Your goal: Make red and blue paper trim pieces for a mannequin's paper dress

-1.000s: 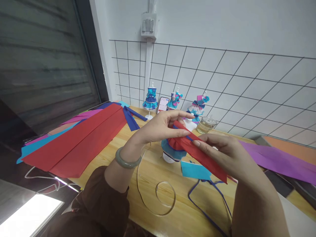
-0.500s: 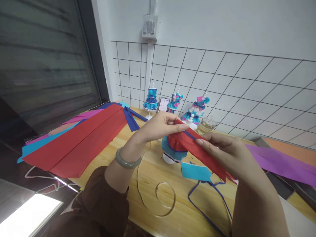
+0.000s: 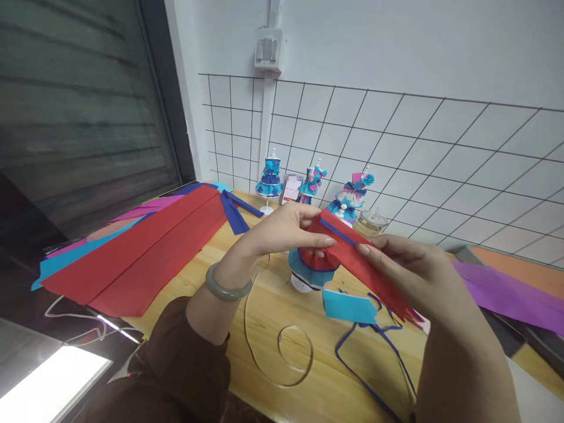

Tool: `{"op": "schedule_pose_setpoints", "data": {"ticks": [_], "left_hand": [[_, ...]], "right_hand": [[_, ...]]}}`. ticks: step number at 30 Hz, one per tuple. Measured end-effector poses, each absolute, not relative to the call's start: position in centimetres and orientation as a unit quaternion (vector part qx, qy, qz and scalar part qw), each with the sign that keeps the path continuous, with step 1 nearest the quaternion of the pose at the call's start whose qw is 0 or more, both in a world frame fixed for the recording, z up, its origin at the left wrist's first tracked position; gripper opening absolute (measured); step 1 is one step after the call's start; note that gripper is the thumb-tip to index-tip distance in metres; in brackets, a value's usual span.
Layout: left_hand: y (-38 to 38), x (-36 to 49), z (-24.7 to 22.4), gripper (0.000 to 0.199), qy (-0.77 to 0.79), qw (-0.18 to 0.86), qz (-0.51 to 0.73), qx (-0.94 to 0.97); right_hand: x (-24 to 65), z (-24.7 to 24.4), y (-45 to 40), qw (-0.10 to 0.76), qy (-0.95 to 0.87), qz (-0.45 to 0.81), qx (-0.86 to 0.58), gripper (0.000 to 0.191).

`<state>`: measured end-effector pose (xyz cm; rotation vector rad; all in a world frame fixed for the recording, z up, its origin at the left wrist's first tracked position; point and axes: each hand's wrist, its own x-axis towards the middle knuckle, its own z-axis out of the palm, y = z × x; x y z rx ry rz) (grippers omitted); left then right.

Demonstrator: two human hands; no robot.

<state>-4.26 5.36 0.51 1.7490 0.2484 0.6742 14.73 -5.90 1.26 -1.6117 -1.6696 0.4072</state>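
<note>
A red strip of thin, fabric-like material with a narrow dark-blue band along it stretches between my hands. My left hand pinches its upper left end between thumb and fingers. Farther along, my right hand grips the strip, thumb on top. Just behind and below stands a small white dress form wearing a red and blue tiered skirt, partly covered by the strip and my left hand. A light-blue piece lies on the table beneath the strip, close to dark-blue thin strips.
Three dressed miniature forms stand at the back beside a phone and a glass jar. Large red sheets and other coloured sheets cover the left side. A cord curls on the wooden table; purple material lies right.
The red strip has tilted, so more of its face and blue band shows. My left thumb has shifted slightly down, and my right hand has moved a little to the right.
</note>
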Motion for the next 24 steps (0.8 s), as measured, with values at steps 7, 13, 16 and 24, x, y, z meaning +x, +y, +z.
{"op": "schedule_pose_setpoints", "data": {"ticks": [7,13,16,24], "left_hand": [[5.7,-4.4,0.4,0.035,0.065,0.574,0.324,0.749],[4.5,-3.6,0.5,0.039,0.082,0.581,0.348,0.731],[4.1,-3.6,0.6,0.038,0.078,0.594,0.341,0.724],[3.6,-3.4,0.9,0.041,0.061,0.635,0.368,0.677]], "right_hand": [[15.1,1.1,-5.7,0.412,-0.667,0.084,-0.615,0.029],[14.2,0.9,-5.9,0.452,-0.667,0.043,-0.591,0.023],[13.9,0.8,-6.1,0.467,-0.652,0.036,-0.596,0.020],[13.2,0.3,-6.6,0.521,-0.640,-0.017,-0.565,0.013]]}}
